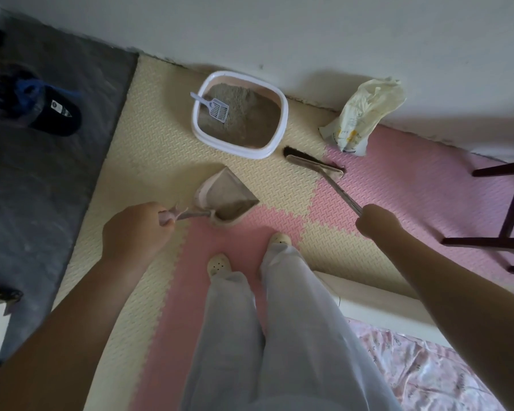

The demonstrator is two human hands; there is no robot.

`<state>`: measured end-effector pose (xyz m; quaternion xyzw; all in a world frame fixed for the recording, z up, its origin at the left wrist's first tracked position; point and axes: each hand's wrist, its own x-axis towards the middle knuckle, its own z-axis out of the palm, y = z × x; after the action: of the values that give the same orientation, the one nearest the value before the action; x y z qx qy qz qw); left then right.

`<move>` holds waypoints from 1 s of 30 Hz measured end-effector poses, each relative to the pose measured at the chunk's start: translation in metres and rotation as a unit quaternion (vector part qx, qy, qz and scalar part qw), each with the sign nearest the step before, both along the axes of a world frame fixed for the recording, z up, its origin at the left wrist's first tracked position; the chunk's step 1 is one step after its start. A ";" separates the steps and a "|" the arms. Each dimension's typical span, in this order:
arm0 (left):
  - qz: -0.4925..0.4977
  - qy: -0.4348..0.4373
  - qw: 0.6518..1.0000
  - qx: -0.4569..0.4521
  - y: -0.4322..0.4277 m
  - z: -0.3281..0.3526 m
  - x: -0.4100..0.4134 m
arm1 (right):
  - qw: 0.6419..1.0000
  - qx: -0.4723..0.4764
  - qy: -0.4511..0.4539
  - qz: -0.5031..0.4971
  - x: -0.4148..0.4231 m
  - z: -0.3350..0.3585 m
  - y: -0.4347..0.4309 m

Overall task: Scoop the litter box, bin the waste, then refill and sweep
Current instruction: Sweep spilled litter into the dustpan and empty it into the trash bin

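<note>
A dark cap (57,114) lies on the grey rug (42,188), far left of the fingers. The left hand (137,226) curls tight round the pink handle of the dustpan (226,197), whose pan rests on the foam mat (161,129) just right of those fingers. Beyond them sits the litter box (235,148), filled, with the scoop (212,106) lying inside. The right hand (377,222) grips the broom (312,163) shaft. Its bristles touch the mat ahead of the fingers, beside the box. A litter bag (362,114) leans at the wall.
</note>
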<state>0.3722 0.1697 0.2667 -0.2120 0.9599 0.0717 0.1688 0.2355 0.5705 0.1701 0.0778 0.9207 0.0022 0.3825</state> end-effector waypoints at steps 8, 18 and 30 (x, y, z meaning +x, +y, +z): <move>0.027 0.005 0.999 0.034 -0.035 0.000 0.026 | 0.996 -0.031 0.019 -0.083 0.050 -0.016 -0.039; 0.036 0.009 0.998 0.056 -0.058 0.009 0.056 | 0.996 -0.042 0.014 -0.083 0.100 -0.013 -0.083; 0.005 0.045 0.995 0.087 -0.042 0.012 0.024 | 0.994 -0.010 0.030 -0.100 0.083 0.011 -0.061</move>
<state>0.3961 0.1277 0.2787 -0.1978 0.9556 0.1655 0.1426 0.3184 0.5098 0.1811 0.1662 0.9191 -0.0474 0.3540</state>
